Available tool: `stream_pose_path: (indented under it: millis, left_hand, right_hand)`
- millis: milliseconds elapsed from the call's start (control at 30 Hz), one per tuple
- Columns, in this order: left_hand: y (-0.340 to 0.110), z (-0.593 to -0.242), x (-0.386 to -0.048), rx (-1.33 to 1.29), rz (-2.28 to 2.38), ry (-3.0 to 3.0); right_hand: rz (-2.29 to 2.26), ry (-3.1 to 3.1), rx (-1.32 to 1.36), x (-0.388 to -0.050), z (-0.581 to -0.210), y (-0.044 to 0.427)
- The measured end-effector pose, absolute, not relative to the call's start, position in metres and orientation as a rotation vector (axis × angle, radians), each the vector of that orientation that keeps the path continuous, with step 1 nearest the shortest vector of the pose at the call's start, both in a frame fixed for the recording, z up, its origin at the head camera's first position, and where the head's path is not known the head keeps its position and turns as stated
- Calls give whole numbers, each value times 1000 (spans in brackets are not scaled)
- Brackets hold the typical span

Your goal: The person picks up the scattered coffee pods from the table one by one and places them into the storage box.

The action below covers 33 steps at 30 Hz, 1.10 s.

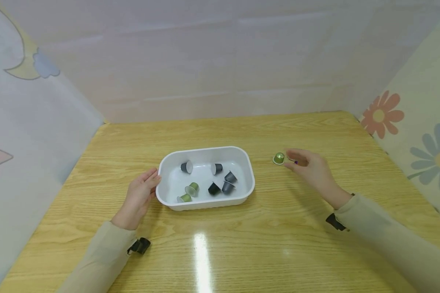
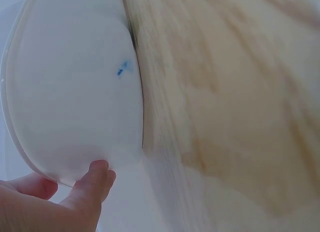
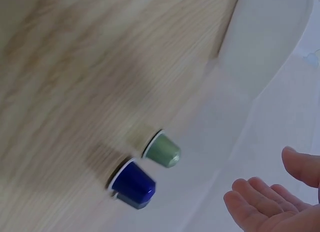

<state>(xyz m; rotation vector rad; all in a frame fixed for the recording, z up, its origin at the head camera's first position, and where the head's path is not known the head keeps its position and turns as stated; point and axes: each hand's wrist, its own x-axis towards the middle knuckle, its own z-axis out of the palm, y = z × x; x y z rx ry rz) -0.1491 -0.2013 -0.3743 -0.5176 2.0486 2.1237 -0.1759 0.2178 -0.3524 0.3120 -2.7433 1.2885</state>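
My left hand (image 1: 137, 197) grips the left end of a white plastic tub (image 1: 209, 206); in the left wrist view its fingers (image 2: 91, 184) lie against the tub's wall. Several coffee capsules lie inside, among them a green capsule (image 1: 192, 189) and a black capsule (image 1: 214, 189). My right hand (image 1: 313, 169) hovers over the table to the tub's right, thumb and fingers apart and holding nothing. Close to its fingertips a green capsule (image 1: 279, 158) stands rim down. A blue capsule (image 3: 132, 183) sits beside it, mostly hidden by the hand in the head view; another darker capsule shows partly behind the blue one.
The wooden table (image 1: 264, 244) carries the tub near its middle. A pale sheet (image 1: 220, 73) hangs along the back edge, and patterned sheets with flowers (image 1: 379, 116) and a moon (image 1: 27, 61) border the sides. Black wrist cameras (image 1: 141, 245) stick out below both sleeves.
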Motion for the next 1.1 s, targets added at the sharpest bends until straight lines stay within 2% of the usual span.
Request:
stream_pose_path:
  millis: [233, 433, 1100]
  left_hand:
    - [-202, -375, -150, -506, 2106, 2064]
    - [-201, -375, -150, -525, 2121, 2057]
    - [-202, -375, -150, -510, 2109, 2055]
  right_hand:
    - [1266, -2771, 228, -178, -358, 233]
    - [1199, -2793, 262, -185, -367, 244]
    - [1233, -2954, 170, -214, -387, 259]
